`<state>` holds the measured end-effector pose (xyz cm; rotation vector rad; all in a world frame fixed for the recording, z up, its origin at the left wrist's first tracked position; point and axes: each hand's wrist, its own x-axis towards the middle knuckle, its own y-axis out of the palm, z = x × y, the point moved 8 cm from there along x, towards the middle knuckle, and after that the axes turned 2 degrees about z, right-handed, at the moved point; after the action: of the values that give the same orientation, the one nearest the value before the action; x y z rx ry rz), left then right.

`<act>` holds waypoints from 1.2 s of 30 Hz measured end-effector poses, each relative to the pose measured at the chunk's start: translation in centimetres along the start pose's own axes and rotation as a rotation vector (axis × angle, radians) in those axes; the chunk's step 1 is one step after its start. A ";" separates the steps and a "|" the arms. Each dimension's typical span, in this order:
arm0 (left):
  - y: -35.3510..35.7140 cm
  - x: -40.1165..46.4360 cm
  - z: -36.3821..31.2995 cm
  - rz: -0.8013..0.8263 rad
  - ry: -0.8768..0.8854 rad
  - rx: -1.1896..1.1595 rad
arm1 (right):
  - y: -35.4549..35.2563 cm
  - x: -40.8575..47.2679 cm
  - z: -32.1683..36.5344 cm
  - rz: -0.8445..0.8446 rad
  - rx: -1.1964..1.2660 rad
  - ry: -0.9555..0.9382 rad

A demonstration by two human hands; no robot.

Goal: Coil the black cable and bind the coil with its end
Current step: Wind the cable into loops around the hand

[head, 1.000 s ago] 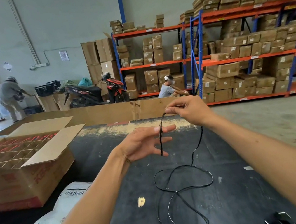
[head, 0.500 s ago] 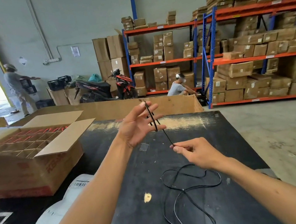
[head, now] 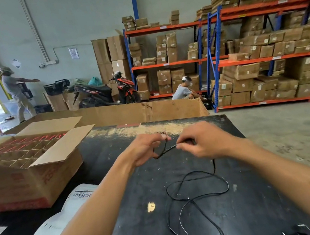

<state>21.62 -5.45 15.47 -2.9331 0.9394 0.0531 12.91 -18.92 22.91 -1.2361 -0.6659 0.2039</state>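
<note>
- since half a second ago the right hand [head: 206, 141] has risen from low over the counter to the level of the left hand [head: 145, 149], and the two hands now sit close together instead of one above the other.
- both hands are blurred by motion, so the exact finger positions are hard to make out.
- left hand: fingers curled, with a small loop of the thin black cable [head: 198, 193] around or between its fingertips; whether the loop goes round one finger or several cannot be told.
- right hand: thumb and fingers pinch the cable just right of the left hand, a short taut stretch running between the two.
- from under the right hand the cable drops down to the black, scuffed counter [head: 121, 193], where the rest lies in loose, crossing loops nearer the camera, below and between the forearms.
- the lowest loop runs off the bottom edge of the view, so the far end of the cable is cut off.
- a dark object at the bottom right corner is too cropped to identify.
- an open brown cardboard box with dividers [head: 26, 168] stands on the counter well to the left of the hands, and a white plastic parcel with a barcode label [head: 64, 215] lies just beside the left forearm.
</note>
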 end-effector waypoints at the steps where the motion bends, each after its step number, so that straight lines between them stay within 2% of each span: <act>1: 0.6 0.0 0.5 0.021 -0.010 0.034 | -0.8 0.5 -0.4 -0.021 -0.013 0.000; 7: 2.6 -0.7 1.9 0.134 -0.080 0.054 | -4.0 1.6 -3.4 -0.127 0.018 0.052; 12: 5.2 -1.1 0.8 0.262 -0.060 0.059 | -3.2 1.7 -4.9 -0.167 0.048 0.116; 18: 7.3 -1.3 -1.5 0.395 0.034 -0.162 | -1.1 0.6 -9.0 -0.287 0.322 0.298; 23: 8.6 -2.2 -4.9 0.538 0.190 -0.359 | 3.4 -1.3 -11.4 -0.238 0.489 0.439; 25: 8.0 -1.9 -6.2 0.469 0.253 -0.388 | 5.5 -2.1 -10.7 -0.170 0.552 0.458; 30: 3.2 0.2 -6.8 0.082 0.341 -0.525 | 7.7 -3.1 -6.2 -0.077 0.647 0.377; 36: -0.7 1.7 -5.1 -0.117 0.294 -0.472 | 5.1 -3.4 -4.4 -0.010 0.568 0.340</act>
<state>23.48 -6.21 20.50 -3.5017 0.8854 -0.1940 13.75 -22.38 16.23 -0.6954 -0.2858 0.1544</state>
